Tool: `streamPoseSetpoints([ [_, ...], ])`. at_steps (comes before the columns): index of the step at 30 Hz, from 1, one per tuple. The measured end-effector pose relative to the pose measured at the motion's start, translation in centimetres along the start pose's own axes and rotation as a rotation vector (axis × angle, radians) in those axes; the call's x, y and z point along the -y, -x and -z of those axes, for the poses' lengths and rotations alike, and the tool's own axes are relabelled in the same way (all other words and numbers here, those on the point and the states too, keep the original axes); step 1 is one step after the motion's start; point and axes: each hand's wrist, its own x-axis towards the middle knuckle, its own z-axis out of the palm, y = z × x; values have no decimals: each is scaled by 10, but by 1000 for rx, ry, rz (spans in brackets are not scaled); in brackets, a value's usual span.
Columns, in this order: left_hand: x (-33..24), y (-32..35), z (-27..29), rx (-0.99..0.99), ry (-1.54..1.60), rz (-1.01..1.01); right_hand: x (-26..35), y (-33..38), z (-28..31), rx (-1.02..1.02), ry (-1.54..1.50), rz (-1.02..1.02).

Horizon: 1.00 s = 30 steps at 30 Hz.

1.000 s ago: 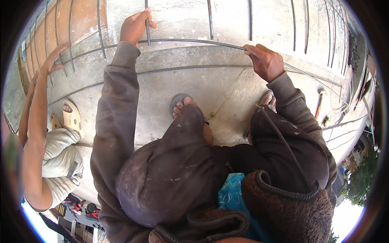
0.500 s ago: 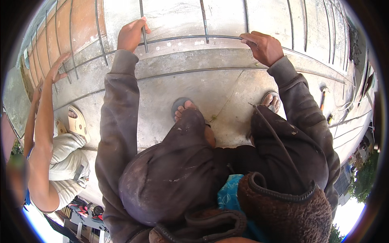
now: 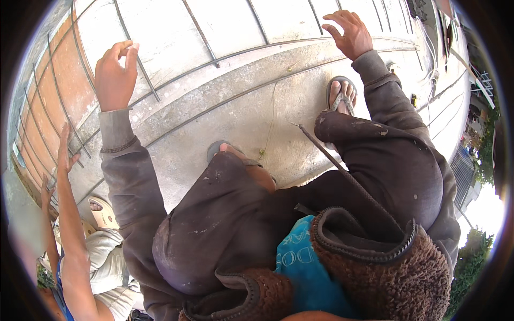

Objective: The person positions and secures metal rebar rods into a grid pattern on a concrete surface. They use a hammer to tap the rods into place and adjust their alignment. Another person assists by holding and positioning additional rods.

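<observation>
A grid of thin steel rods lies over the ground ahead of me, with long rods running sideways and several crossing rods. My left hand (image 3: 116, 75) is at the far left, thumb and forefinger pinched together on a crossing steel rod (image 3: 148, 79). My right hand (image 3: 350, 35) is at the far right, raised above the grid. Its fingers are apart and hold nothing; the nearest things are the rod ends by its fingertips. A curved long rod (image 3: 225, 100) runs across the concrete between my hands and my feet.
At left, another person's hand (image 3: 65, 155) reaches to the grid's end, near a cream sandal (image 3: 104, 213). My sandalled feet stand on the concrete (image 3: 235, 123). A thin dark rod (image 3: 342, 170) juts across my lap. Pale cables (image 3: 430, 48) lie at the far right.
My right hand has let go of the long rod and opened. The left hand has shifted left to another crossing rod. My view has turned, and my right foot has moved.
</observation>
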Motion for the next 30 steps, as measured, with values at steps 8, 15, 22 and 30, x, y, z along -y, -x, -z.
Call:
streamPoseSetpoints([
  [8, -155, -85, -36, 727, -182, -275, -76, 74, -24, 193, 30, -39],
  [15, -213, -96, -166, 785, -172, 362, -98, 68, -59, 315, -22, 72],
  [22, -210, -81, -206, 616, 137, 680, -120, 68, -45, 253, -513, 15],
  [30, -230, -86, -194, 626, -57, 721, -111, 67, -54, 153, -573, -50],
])
